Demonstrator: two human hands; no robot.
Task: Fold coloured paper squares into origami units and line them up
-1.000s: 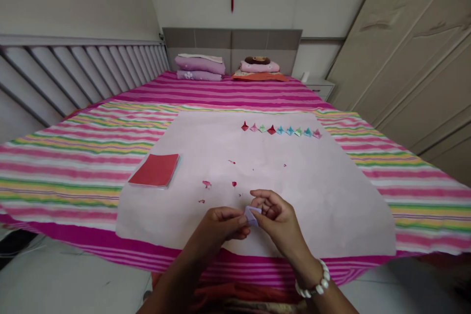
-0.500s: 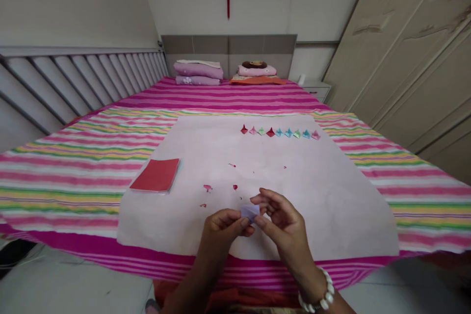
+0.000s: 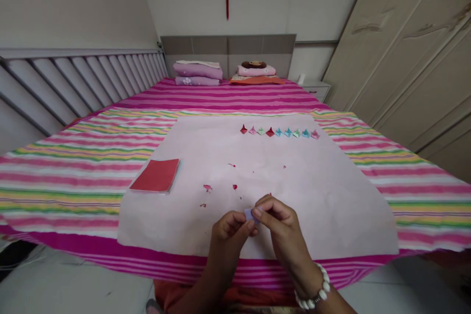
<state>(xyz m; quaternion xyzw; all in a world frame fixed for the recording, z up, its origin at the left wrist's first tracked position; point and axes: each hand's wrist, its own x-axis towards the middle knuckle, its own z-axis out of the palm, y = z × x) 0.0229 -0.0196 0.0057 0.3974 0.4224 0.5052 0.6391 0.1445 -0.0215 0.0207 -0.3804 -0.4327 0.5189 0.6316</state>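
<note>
Bed (image 3: 73,157): striped sheet in pink, green and yellow.
Pale pink sheet (image 3: 331,196): spread flat across the near half of the bed.
Red paper stack (image 3: 156,175): square, on the pale sheet's left edge.
Left hand (image 3: 230,228) and right hand (image 3: 281,223): touching above the sheet's near edge, each grip pinching the same lilac folded paper (image 3: 249,214) from its own side.
Row of folded paper pieces (image 3: 278,131): nine, red, pink, green and blue, at the sheet's far side.
White bead bracelet (image 3: 316,289): on the right wrist.
Red paper scraps (image 3: 207,187): scattered just beyond the hands.
</note>
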